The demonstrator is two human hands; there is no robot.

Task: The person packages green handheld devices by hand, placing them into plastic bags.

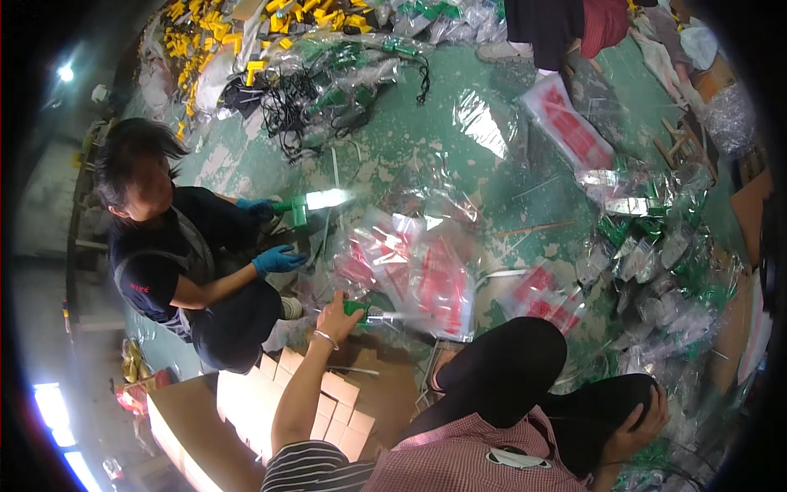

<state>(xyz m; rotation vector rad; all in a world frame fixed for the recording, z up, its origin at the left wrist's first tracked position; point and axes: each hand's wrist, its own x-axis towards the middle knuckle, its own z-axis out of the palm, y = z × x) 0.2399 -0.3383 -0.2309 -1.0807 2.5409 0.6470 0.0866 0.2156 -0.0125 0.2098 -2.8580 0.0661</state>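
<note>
My left hand (334, 320), with a bracelet at the wrist, is closed around the green end of a green tool (356, 310). A pale, shiny narrow part of it points right, over clear plastic bags with red printing (443, 283). My right hand (648, 420) rests with fingers spread on my dark-trousered right knee. Across to the left, a person with blue gloves (279, 260) crouches and holds a green gun-shaped tool (299, 211) with a bright, shiny end.
Cardboard boxes (348, 402) stand below my left forearm. Bagged green tools (648, 246) are heaped at right. Farther off lie black cords (287, 115), yellow parts (213, 33) and a red-printed bag stack (566, 123). Another person's legs (537, 33) show at the top.
</note>
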